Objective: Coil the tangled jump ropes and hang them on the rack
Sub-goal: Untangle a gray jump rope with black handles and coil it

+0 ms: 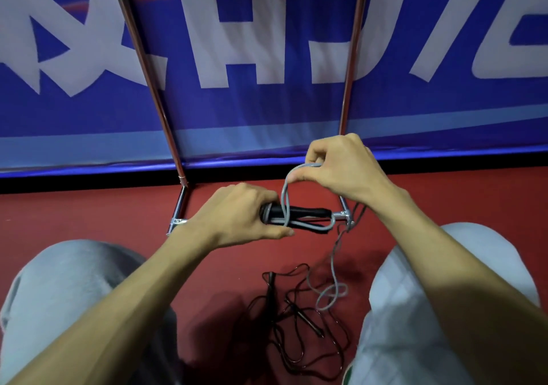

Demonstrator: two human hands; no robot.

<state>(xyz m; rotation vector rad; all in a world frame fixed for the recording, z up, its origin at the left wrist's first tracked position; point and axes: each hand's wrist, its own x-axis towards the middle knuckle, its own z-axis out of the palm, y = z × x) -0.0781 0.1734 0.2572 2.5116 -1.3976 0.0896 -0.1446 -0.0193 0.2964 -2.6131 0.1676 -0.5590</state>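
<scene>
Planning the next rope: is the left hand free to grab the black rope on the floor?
Probably not yet: the left hand grips the black handles, though the black rope lies uncovered below.

Both bare forearms reach forward and angle inward between the spread knees. The left hand is curled round the black handles, knuckles up and thumb along the near side. The right hand sits just above and beyond it, thumb and forefinger pinching a loop of grey rope.
</scene>
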